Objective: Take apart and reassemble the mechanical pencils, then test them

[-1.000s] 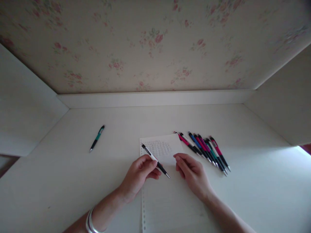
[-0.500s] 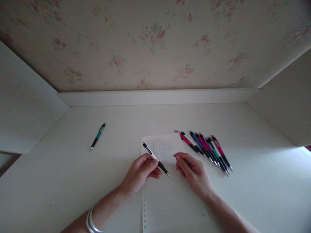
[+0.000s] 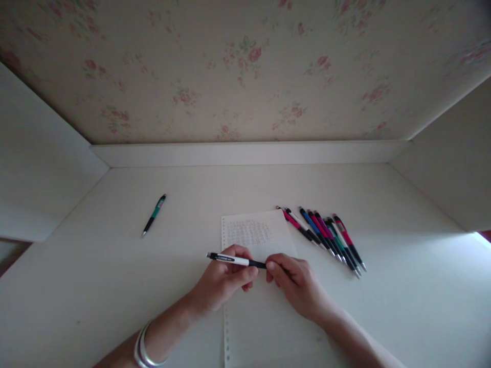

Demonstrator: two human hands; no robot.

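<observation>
A white pen [image 3: 233,259] with a black grip lies almost level above the sheet of paper. My left hand [image 3: 226,278] pinches it around the middle, between thumb and fingers. At its tip end, my right hand [image 3: 293,281] closes thumb and fingers on the pen, hiding the point. Under both hands is a loose-leaf sheet [image 3: 261,327] with punched holes down its left edge. Rows of handwriting [image 3: 249,232] cover its upper part.
Several colored pens [image 3: 326,232] lie side by side at the right, one overlapping the sheet's top corner. A teal and black pen [image 3: 154,214] lies alone at the left. White panels enclose the desk [image 3: 184,194], with floral wallpaper [image 3: 245,71] behind.
The white pen has turned from steeply slanted to nearly level. My right hand has moved slightly left and down and now grips its tip end.
</observation>
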